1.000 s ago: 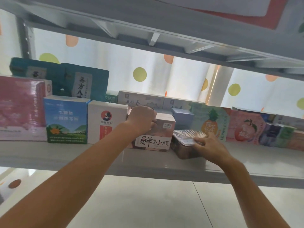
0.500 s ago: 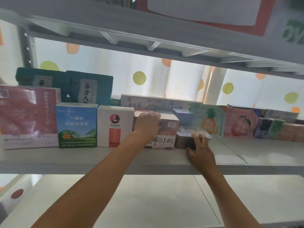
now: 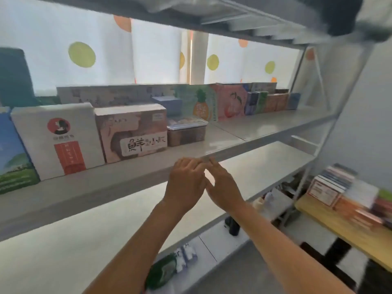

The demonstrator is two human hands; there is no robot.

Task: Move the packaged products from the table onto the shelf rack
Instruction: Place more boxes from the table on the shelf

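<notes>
Both hands have let go of the products and drawn back from the shelf since a second ago, when the left hand gripped the pink box and the right hand pressed the clear-lidded container into place; the view has also swung to the right. Now the left hand (image 3: 186,183) and the right hand (image 3: 222,187) hover together just in front of the shelf (image 3: 265,126) edge, touching each other, fingers loosely bent and holding nothing.

On the shelf the pink box (image 3: 131,132) stands upright with its white label facing near, right of the white box (image 3: 55,141) with a red circle and orange strip, the two touching or nearly so. The clear-lidded container (image 3: 186,130) sits just beside the pink box on its right. At the far left edge a blue and green box (image 3: 12,158) is partly cut off. Behind this front row stand a long grey box (image 3: 110,95), a small blue box (image 3: 167,103), a pineapple box (image 3: 201,102) and a peach box (image 3: 231,101), then a row of smaller boxes (image 3: 269,99) farther right.

Below lies a lower shelf (image 3: 265,164). At the right, a wooden surface (image 3: 350,230) carries blurred stacks of packaged products (image 3: 333,185).
</notes>
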